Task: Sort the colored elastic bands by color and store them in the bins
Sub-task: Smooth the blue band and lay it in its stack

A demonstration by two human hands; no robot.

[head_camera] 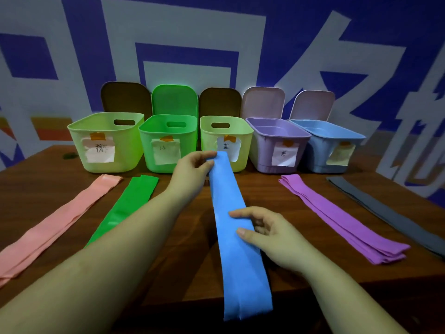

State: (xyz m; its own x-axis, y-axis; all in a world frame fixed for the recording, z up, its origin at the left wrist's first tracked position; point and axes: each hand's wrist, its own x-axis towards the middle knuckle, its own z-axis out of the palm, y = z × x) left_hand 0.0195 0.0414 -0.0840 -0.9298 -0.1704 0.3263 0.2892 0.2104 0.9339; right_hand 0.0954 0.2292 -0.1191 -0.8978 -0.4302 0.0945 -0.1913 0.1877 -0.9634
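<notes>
A long blue band (238, 261) lies lengthwise on the wooden table (183, 256), its near end hanging over the front edge. My left hand (192, 172) pinches its far end, lifted in front of the middle pale green bin (243, 131). My right hand (267, 233) rests on the band's middle, fingers curled at its right edge. Pink bands (60, 222), a green band (130, 203), purple bands (342, 215) and grey bands (390, 215) lie spread in strips to either side.
Five open bins with paper labels stand in a row at the back: pale green (79, 138), bright green (147, 141), pale green, purple (265, 145) and blue (317, 148). Their lids lean against the blue-and-white wall behind.
</notes>
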